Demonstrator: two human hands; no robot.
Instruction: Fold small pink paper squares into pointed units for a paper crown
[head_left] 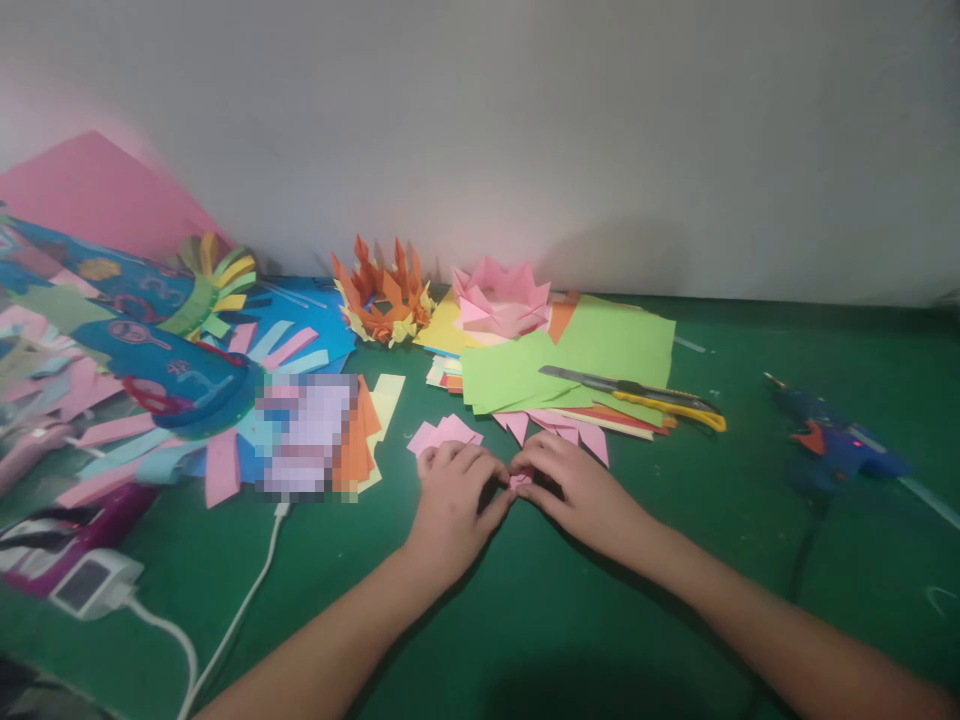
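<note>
My left hand (456, 500) and my right hand (574, 487) meet on the green table (570, 620), fingers curled together round a small pink paper piece (519, 481) that is mostly hidden between them. Just beyond my left hand lie a few folded pink paper pieces (444, 434). More pink pointed pieces (564, 430) poke out from under a stack of coloured sheets topped by a light green sheet (600, 360). A yellow and black utility knife (637, 393) lies on that sheet.
A pink paper crown (501, 298) and an orange paper crown (384, 290) stand near the wall. A blue glue gun (832, 440) lies at the right. Colourful paper crafts (172, 370) crowd the left, with a white charger and cable (97, 585).
</note>
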